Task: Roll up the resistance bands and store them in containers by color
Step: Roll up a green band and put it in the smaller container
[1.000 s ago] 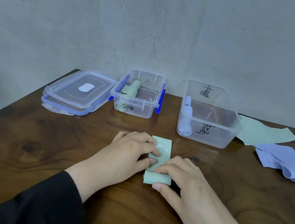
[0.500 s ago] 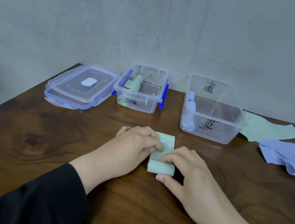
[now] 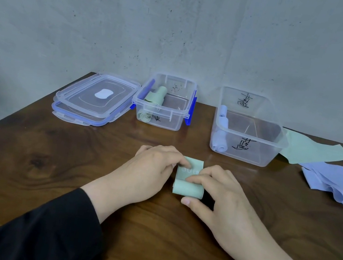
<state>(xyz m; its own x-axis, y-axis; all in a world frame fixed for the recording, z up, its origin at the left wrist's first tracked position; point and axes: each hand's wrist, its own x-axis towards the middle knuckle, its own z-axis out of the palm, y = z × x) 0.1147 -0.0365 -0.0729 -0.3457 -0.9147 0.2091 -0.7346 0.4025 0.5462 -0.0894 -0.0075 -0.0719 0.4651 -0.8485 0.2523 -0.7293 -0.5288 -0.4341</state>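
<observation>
Roll [image 3: 187, 189] nearer end (2 boxes [image 3: 161, 114]).

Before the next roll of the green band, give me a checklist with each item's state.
1. Both hands on the mint-green resistance band: left hand and right hand touch it: ok.
2. Rolled part even-edged: ok.
3. Flat tail fully rolled: not ok.
4. Clear plastic container holding green rolls open: ok.
5. Roll tightness: cannot tell.
</observation>
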